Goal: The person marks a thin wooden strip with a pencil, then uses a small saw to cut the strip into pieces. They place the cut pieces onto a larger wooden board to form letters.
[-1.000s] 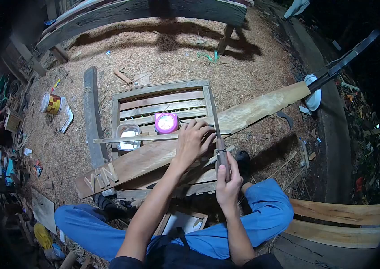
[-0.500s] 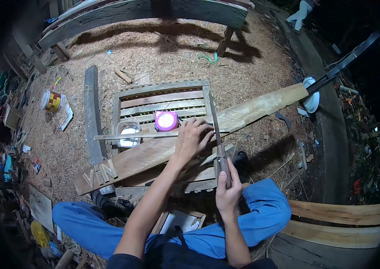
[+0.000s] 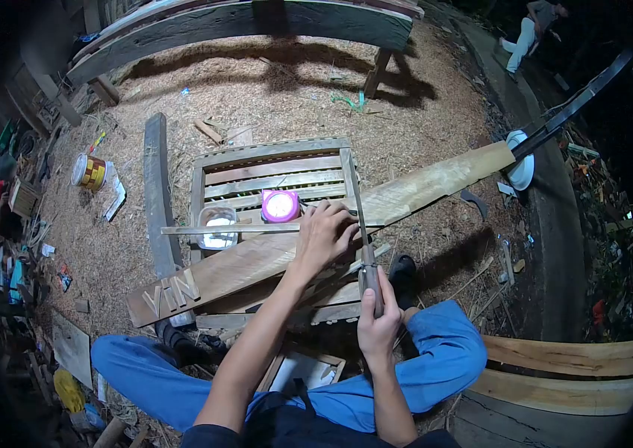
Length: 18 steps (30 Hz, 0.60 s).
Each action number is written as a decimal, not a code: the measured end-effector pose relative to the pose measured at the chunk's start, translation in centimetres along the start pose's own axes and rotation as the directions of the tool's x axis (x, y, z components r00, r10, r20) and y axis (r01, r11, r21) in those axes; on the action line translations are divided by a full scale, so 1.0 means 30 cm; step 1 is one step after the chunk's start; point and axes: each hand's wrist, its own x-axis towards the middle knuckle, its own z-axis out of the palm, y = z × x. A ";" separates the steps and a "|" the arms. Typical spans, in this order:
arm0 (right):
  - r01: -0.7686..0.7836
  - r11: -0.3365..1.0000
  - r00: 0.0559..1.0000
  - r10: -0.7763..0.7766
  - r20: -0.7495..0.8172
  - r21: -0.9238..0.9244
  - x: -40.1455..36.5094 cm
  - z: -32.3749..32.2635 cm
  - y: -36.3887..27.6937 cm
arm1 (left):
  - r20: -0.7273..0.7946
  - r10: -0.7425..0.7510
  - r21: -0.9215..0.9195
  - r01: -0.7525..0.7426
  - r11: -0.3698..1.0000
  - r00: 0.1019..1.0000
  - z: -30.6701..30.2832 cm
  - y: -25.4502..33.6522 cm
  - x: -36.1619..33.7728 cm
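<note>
L hand [image 3: 322, 230]: at R end of thin strip [image 3: 257, 229]; fingers bent, partly spread, thumb nr blade; can't tell if tips pinch strip.
R hand [image 3: 378, 321]: fingers closed round handle [image 3: 371, 285] of long-bladed tool [image 3: 363, 216], thumb on top.
Blade: points fwd, by strip's R end, over plank; can't tell if touching strip.
Thin strip: runs L–R, passing over clear tub [image 3: 217, 239].
Plank [image 3: 245, 261]: diag. across slatted table [image 3: 272, 150], letter pieces [image 3: 171, 293] on L end.
Pink round item [image 3: 281, 206]: on table, behind strip, R of tub.
White bowl [image 3: 519, 170]: nr plank's R end.
Person [image 3: 531, 33]: upper R, well apart.
</note>
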 end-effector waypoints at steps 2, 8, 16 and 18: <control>0.021 1.000 1.000 -0.021 -0.002 -0.008 0.009 -0.002 0.001 | 0.006 -0.001 0.014 0.001 1.000 1.000 0.000 0.001 0.006; 0.001 1.000 1.000 -0.001 -0.015 -0.010 -0.009 0.004 -0.010 | 0.048 -0.030 0.003 0.030 1.000 0.998 -0.008 0.002 0.002; 0.006 0.998 0.998 -0.002 -0.060 0.059 0.005 0.009 0.018 | -0.014 0.006 0.045 -0.005 0.999 1.000 0.003 -0.001 0.002; -0.015 0.997 0.999 0.018 -0.045 0.071 -0.008 0.007 0.018 | -0.011 0.000 0.042 0.001 0.999 1.000 0.001 -0.002 0.004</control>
